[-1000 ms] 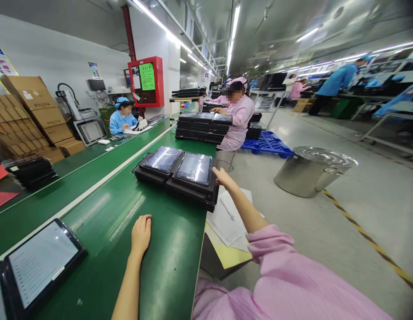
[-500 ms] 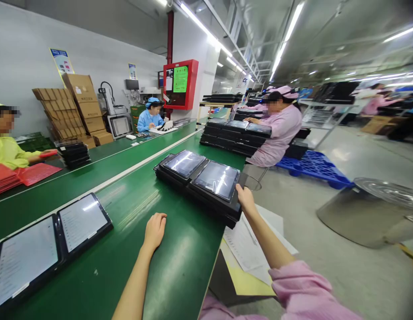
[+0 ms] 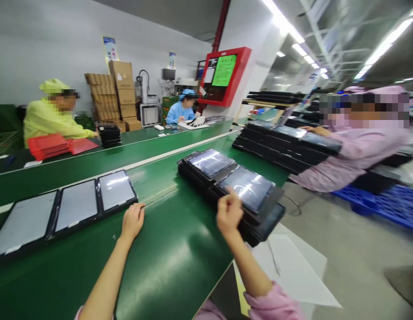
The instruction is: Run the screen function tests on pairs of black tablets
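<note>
My left hand [image 3: 133, 220] rests on the green belt, fingers loosely curled, at the near right corner of a black tray [image 3: 49, 239]. Three lit tablets [image 3: 78, 204] lie side by side in that tray. My right hand [image 3: 229, 214] is over the front edge of a stack of black trays [image 3: 206, 189]. Its forefinger points at a tablet [image 3: 248, 186] in the top tray, the other fingers folded. Blur hides whether that fingertip touches the screen. Left of this tablet lies another tablet [image 3: 211, 162] in the same tray. At the stack's right end, a lower tablet [image 3: 272, 220] shows.
White papers [image 3: 293, 262] lie beside the belt's right edge. A co-worker in pink [image 3: 366, 142] sits behind another tray stack [image 3: 269, 146]. Across the belt are co-workers in yellow [image 3: 53, 113] and blue [image 3: 176, 113]. Red sheets [image 3: 49, 146] and a small black stack [image 3: 109, 134] lie there.
My view has turned right to left. My right hand has let go of the stack's right edge and moved over its front. My left hand is now close to the left tray's corner.
</note>
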A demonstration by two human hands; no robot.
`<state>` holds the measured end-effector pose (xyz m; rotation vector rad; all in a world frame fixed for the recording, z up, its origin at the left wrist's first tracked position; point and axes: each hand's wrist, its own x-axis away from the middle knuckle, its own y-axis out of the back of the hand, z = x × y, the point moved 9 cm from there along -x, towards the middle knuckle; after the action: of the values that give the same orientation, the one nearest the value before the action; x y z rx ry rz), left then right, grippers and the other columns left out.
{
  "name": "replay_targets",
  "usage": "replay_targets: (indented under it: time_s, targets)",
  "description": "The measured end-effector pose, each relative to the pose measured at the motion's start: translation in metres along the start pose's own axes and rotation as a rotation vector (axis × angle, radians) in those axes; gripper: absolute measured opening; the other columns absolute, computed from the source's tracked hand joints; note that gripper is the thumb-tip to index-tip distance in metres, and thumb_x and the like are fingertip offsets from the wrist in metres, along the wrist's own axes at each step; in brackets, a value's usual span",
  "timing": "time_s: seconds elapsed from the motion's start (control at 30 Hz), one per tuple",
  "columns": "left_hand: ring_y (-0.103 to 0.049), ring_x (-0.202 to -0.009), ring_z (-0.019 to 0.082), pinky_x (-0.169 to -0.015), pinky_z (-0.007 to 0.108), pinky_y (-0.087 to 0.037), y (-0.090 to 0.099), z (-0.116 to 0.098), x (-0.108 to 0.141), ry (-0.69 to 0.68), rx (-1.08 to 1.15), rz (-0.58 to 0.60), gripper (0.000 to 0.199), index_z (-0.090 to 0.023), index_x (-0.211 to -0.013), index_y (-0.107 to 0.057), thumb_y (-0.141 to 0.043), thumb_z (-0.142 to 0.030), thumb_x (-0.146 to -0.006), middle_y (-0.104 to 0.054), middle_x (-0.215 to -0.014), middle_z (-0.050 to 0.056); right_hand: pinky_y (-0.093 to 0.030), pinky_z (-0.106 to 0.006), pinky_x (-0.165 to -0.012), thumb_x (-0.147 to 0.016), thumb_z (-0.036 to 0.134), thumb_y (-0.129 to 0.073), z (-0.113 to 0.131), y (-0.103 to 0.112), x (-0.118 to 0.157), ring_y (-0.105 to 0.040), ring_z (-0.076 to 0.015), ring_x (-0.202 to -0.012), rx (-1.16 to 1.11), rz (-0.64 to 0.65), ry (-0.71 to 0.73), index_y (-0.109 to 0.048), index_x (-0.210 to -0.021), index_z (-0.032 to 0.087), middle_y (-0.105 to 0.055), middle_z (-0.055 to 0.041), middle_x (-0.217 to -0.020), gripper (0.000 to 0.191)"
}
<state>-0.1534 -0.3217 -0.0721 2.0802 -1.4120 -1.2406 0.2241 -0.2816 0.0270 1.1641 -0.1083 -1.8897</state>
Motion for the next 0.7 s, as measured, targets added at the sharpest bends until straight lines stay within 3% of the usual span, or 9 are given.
replay_targets:
  time_s: [0.07,0.13,0.2,0.27,0.33,0.4,0.53,0.7]
  targets:
    - [-0.062,-0.108,0.030,-0.100,0.046,-0.045,0.054,0.042,0.018,0.135,-0.114,-0.163,0.032,-0.021,-0.107,-0.067,-0.039,-0.028,-0.094,-0.069,-0.111,0.012,-0.053,-0.041,-0.087,-0.101,0.043,-0.028,0.047,-0.098,0.039,-0.065,-0.0285,-0.098,-0.252,0.371,0.195,-0.036,-0.152,0.014,-0.064,-0.0153,-0.112,0.059]
    - [-0.058,-0.114,0.033,-0.104,0.051,-0.040,0.116,0.080,0.050,0.304,-0.286,-0.357,0.032,-0.020,-0.110,-0.066,-0.041,-0.028,-0.093,-0.067,-0.116,0.014,-0.046,-0.048,-0.101,-0.099,0.042,-0.034,0.080,-0.179,0.075,-0.057,-0.0312,-0.120,-0.251,0.629,0.278,-0.037,-0.152,0.012,-0.059,-0.0192,-0.131,0.060]
    - [-0.050,-0.126,0.038,-0.107,0.058,-0.034,0.177,0.109,0.095,0.506,-0.490,-0.554,0.036,-0.018,-0.120,-0.063,-0.047,-0.034,-0.092,-0.061,-0.128,0.017,-0.031,-0.057,-0.112,-0.098,0.043,-0.041,0.100,-0.237,0.098,-0.043,-0.0341,-0.137,-0.098,0.793,0.306,-0.034,-0.153,0.008,-0.048,-0.0229,-0.147,0.065]
    - [-0.036,-0.139,0.044,-0.110,0.066,-0.024,0.226,0.135,0.142,0.749,-0.608,-0.686,0.056,-0.014,-0.137,-0.051,-0.051,-0.045,-0.091,-0.046,-0.146,0.023,-0.020,-0.061,-0.116,-0.098,0.044,-0.045,0.118,-0.274,0.108,-0.032,-0.0354,-0.144,0.048,0.898,0.348,-0.032,-0.154,0.005,-0.038,-0.0239,-0.154,0.069]
    - [-0.029,-0.144,0.046,-0.112,0.070,-0.015,0.258,0.162,0.178,0.981,-0.569,-0.718,0.079,-0.006,-0.150,-0.032,-0.052,-0.053,-0.090,-0.034,-0.154,0.031,-0.018,-0.060,-0.117,-0.098,0.044,-0.047,0.135,-0.294,0.113,-0.027,-0.0350,-0.147,0.110,0.966,0.416,-0.032,-0.154,0.004,-0.034,-0.0231,-0.157,0.069]
    - [-0.036,-0.142,0.045,-0.115,0.068,-0.013,0.274,0.186,0.196,1.109,-0.458,-0.678,0.089,0.001,-0.153,-0.021,-0.050,-0.055,-0.091,-0.040,-0.150,0.035,-0.020,-0.059,-0.116,-0.099,0.044,-0.048,0.145,-0.303,0.114,-0.025,-0.0353,-0.148,0.130,0.982,0.466,-0.036,-0.152,0.005,-0.033,-0.0232,-0.157,0.067]
    - [-0.052,-0.131,0.041,-0.111,0.058,-0.032,0.285,0.212,0.197,1.105,-0.346,-0.614,0.082,-0.003,-0.151,-0.029,-0.049,-0.055,-0.092,-0.057,-0.138,0.029,-0.021,-0.060,-0.115,-0.094,0.044,-0.054,0.144,-0.310,0.110,-0.030,-0.0358,-0.145,0.048,0.954,0.459,-0.040,-0.149,0.007,-0.037,-0.0238,-0.154,0.067]
    - [-0.056,-0.127,0.031,-0.106,0.046,-0.042,0.286,0.205,0.201,0.984,-0.264,-0.692,0.064,-0.011,-0.148,-0.033,-0.038,-0.048,-0.096,-0.062,-0.133,0.019,-0.027,-0.057,-0.115,-0.085,0.043,-0.059,0.135,-0.301,0.092,-0.045,-0.0340,-0.136,-0.338,0.879,0.274,-0.046,-0.142,0.013,-0.050,-0.0204,-0.145,0.066]
